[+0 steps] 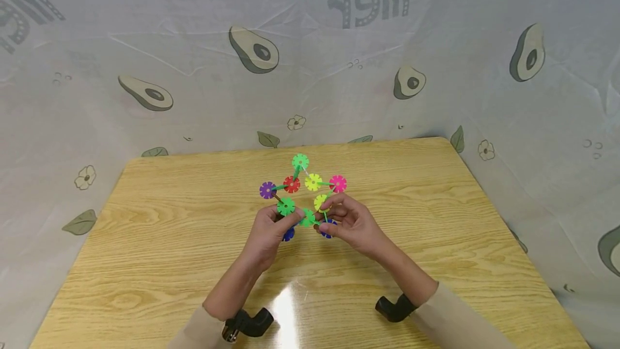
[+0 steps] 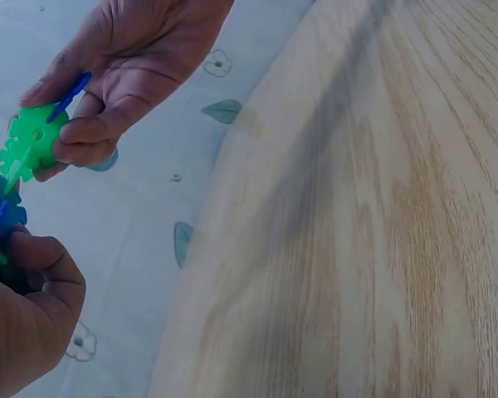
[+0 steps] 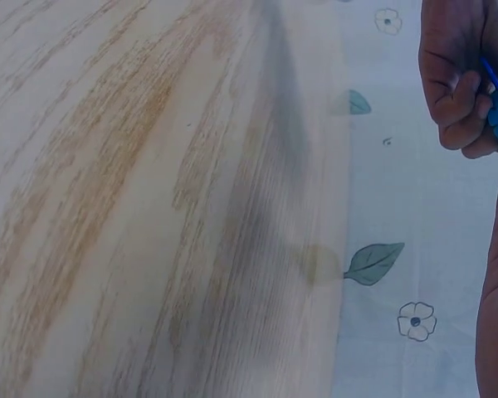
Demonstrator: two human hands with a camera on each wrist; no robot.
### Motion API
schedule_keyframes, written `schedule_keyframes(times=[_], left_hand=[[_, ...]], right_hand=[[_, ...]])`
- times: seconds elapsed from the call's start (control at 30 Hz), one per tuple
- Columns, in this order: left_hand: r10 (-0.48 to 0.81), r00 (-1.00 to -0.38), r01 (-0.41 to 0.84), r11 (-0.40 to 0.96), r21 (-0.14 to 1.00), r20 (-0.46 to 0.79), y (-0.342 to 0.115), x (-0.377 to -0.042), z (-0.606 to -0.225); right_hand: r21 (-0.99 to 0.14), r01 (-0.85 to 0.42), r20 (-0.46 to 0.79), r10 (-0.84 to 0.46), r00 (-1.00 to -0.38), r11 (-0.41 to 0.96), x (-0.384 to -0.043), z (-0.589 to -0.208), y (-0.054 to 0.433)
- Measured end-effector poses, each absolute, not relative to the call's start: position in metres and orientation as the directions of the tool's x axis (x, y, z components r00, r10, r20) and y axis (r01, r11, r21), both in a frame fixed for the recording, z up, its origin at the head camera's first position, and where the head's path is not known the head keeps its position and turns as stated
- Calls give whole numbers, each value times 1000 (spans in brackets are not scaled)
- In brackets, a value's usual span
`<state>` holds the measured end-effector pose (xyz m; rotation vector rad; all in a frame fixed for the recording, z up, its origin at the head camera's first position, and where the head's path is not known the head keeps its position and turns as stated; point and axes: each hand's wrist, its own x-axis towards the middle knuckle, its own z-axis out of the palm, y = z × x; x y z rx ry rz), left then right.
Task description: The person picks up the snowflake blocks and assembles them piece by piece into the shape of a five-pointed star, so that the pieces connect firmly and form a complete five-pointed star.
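Observation:
A loop of small notched plastic discs joined edge to edge, with a pointed, star-like outline, is held up over the table in the head view. A green disc [image 1: 300, 162] tops it; a purple disc [image 1: 268, 190] and a pink disc [image 1: 338, 183] stand out at the sides. My left hand [image 1: 266, 233] grips the lower left part, its thumb at a lower green disc [image 1: 307, 217]. My right hand [image 1: 356, 225] pinches the lower right part, thumb over a blue disc [image 1: 329, 229], forefinger by a yellow disc [image 1: 321, 202]. Fingers partly hide the lower discs.
The wood-grain table [image 1: 194, 279] spreads beneath both hands. A pale cloth [image 1: 310, 96] printed with avocados, leaves and flowers hangs behind and beside it. Black curved mounts, one at the left wrist [image 1: 252, 323] and one at the right wrist [image 1: 394, 308], stick out near the sleeves.

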<state>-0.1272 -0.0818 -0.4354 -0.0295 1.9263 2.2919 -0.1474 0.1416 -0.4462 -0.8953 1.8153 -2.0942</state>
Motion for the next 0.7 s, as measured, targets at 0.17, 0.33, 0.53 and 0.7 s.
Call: schedule_keyframes(times=[0.17,0.33,0.53,0.7], left_hand=[[62,-992,-119,-161,980,-110,-79,-127,-438],[32,-992,-122,-161,979,-118,-78,-128,-439],[31,-992,-123,-150,981,-119,-81,-126,-440],[50,-990,-135,-139,981,-129,-81,-123,-441]], right_hand=[[-957,-205,285,-532,-797,-206,-147,-445,140],[-945,-315,312,-516,-798,-84,-148,-441,146],[-804,-584,499,-410,-764,111,-152,-440,161],[-749,-580,489,-325,-810,320,-161,-437,165]])
